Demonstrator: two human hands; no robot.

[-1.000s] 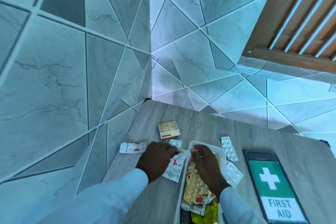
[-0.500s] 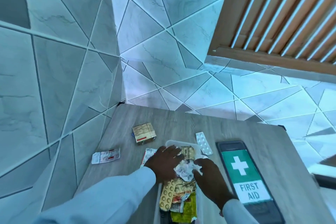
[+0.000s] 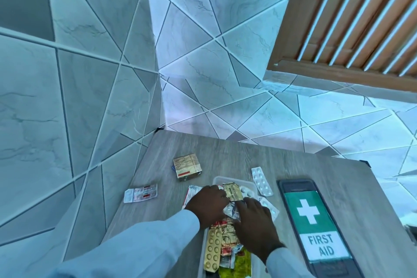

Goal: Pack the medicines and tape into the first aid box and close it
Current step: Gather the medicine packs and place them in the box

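The translucent first aid box (image 3: pixel 216 180) lies open on the wooden table, packed with medicine strips, among them a gold blister pack (image 3: pixel 212 250) and a yellow packet (image 3: pixel 242 266). My left hand (image 3: pixel 208 204) and my right hand (image 3: pixel 255 225) rest palm down over the box. Their fingertips meet on a crumpled silver foil strip (image 3: pixel 230 210), below a gold strip (image 3: pixel 233 190). A red-and-white strip (image 3: pixel 191 190) pokes out from under my left hand. One white blister strip (image 3: pixel 261 181) lies right of the box, and another (image 3: pixel 270 207) lies beside my right hand.
The dark lid (image 3: pixel 313 221) with a green FIRST AID label lies flat to the right of the box. A brown packet stack (image 3: pixel 187 166) and a white strip with red print (image 3: pixel 141 193) sit on the table's left part. Tiled walls close in behind and to the left.
My hands carried a strip from the box's far rim down into the box and now press on it. The view shifted, so everything sits a little further left in frame.
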